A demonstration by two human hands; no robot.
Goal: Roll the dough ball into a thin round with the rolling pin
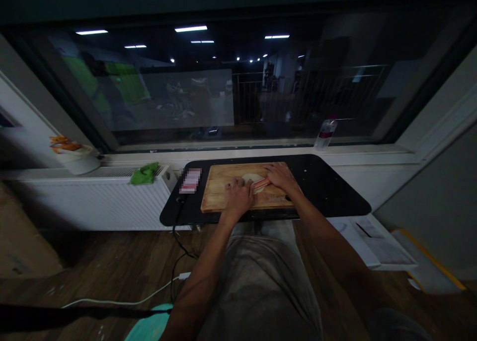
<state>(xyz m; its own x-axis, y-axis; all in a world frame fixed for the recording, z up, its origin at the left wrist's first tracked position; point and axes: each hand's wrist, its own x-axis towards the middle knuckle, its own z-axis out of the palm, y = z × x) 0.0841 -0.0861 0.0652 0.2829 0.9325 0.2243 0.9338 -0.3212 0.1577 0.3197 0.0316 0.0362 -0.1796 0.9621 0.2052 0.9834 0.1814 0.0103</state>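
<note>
A pale, flat round piece, which looks like dough, lies on a wooden cutting board. Across it runs a short stick with red and white stripes. My left hand is over the stick's near left end, with fingers bent and pressed down. At the far right end, my right hand is closed over the stick. Both hands cover its ends, so its full length is hidden. The board rests on a black tabletop.
A blurred-out phone-like object lies left of the board. A plastic bottle stands on the windowsill. A green cloth and a white pot are on the radiator. Cables trail across the floor. A white drawer sits at right.
</note>
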